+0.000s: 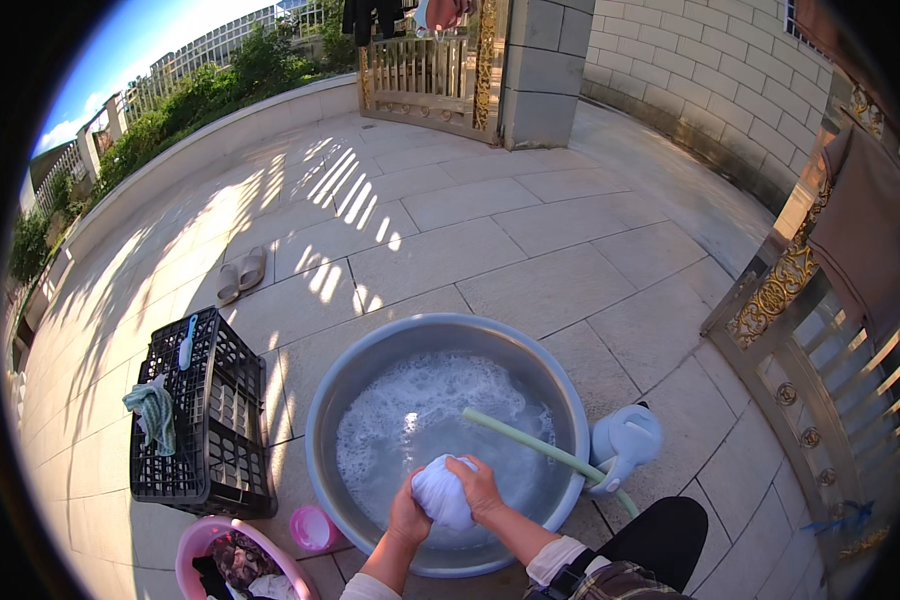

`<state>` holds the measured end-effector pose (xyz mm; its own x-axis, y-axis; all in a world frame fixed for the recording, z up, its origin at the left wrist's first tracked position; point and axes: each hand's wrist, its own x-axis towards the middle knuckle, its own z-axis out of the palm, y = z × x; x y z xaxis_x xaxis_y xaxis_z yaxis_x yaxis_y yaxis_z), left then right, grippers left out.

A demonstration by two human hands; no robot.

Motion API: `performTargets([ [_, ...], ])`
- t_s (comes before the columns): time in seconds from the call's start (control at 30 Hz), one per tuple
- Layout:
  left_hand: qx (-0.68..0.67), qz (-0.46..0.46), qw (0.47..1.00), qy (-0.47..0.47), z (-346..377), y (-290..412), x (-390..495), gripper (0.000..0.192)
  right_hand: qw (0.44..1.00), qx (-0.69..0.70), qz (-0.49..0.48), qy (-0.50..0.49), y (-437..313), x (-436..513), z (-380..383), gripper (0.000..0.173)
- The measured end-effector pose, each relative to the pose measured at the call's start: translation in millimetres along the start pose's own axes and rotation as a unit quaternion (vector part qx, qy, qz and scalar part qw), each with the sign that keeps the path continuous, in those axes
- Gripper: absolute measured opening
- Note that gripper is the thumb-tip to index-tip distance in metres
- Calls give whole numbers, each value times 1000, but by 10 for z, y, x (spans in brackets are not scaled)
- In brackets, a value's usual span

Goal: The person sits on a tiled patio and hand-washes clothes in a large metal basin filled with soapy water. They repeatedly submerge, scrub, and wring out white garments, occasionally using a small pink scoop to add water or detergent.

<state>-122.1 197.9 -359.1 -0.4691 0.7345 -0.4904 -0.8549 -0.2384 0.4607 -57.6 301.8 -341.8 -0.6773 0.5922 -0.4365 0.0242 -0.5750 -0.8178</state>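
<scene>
A bunched white cloth is held between my two hands, above the near part of a large grey basin. My left hand grips its left side, and my right hand closes on its upper right side. Sudsy water lies in the basin, with foam mostly at the far and left parts. A pale green hose crosses the basin's right rim, its end over the water. Beside that rim stands a light blue plastic container with a handle.
An upturned black plastic crate at the left bears a brush and a striped cloth. Near it are a small pink tub and a pink basin of clothes. Slippers lie farther off; a metal gate stands right.
</scene>
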Motion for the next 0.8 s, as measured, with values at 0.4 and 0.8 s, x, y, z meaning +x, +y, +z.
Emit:
performTargets([
  [0.4, -205, 1, 976, -72, 9, 68, -4, 45, 771, -420, -469, -103, -55, -296, 171, 36],
  [0.8, 459, 160, 874, 24, -11, 100, -77, 15, 774, -348, -522, -83, 78, -372, 227, 32],
])
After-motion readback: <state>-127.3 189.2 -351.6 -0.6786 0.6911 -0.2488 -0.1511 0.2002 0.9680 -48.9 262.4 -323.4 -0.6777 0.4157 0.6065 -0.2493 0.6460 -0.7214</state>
